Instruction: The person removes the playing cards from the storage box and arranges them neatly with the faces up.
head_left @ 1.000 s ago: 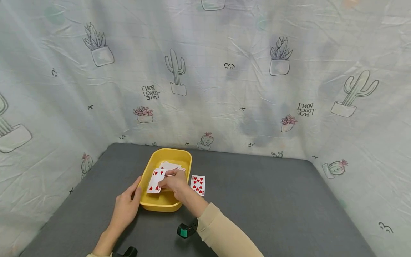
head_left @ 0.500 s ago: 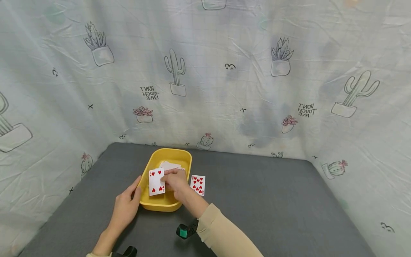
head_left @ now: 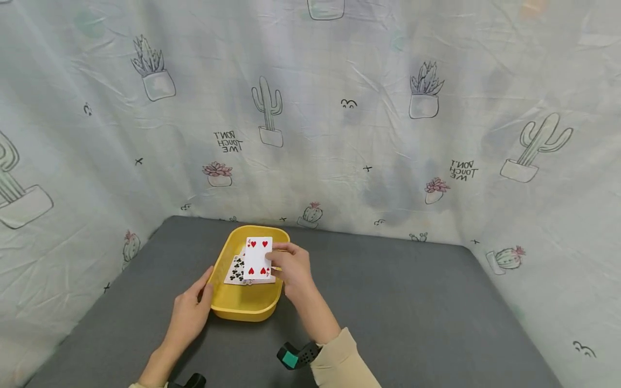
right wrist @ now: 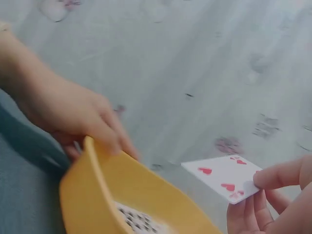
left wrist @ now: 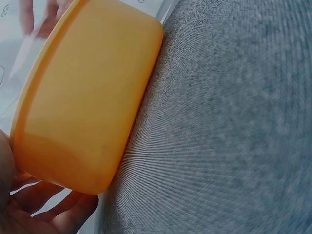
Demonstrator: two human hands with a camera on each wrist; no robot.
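My right hand (head_left: 297,268) pinches a four of hearts playing card (head_left: 257,257) between thumb and fingers, face up over the yellow plastic bin (head_left: 242,312). The held card (right wrist: 225,176) is seen tilted in the right wrist view. Inside the bin lie loose playing cards, among them a clubs card (head_left: 236,269); the held card covers part of them. My left hand (head_left: 191,310) grips the bin's left wall, and its fingers curl round the outside of the bin (left wrist: 87,107) in the left wrist view.
The bin stands on a dark grey table (head_left: 412,307) toward its far left part. A pale curtain (head_left: 310,118) printed with cacti hangs behind and at the sides. A black wrist strap (head_left: 298,355) sits below my right sleeve.
My right hand has moved right and slightly up with the four of hearts, uncovering the clubs card. The ten of hearts beside the bin is out of sight now. My left hand stays put.
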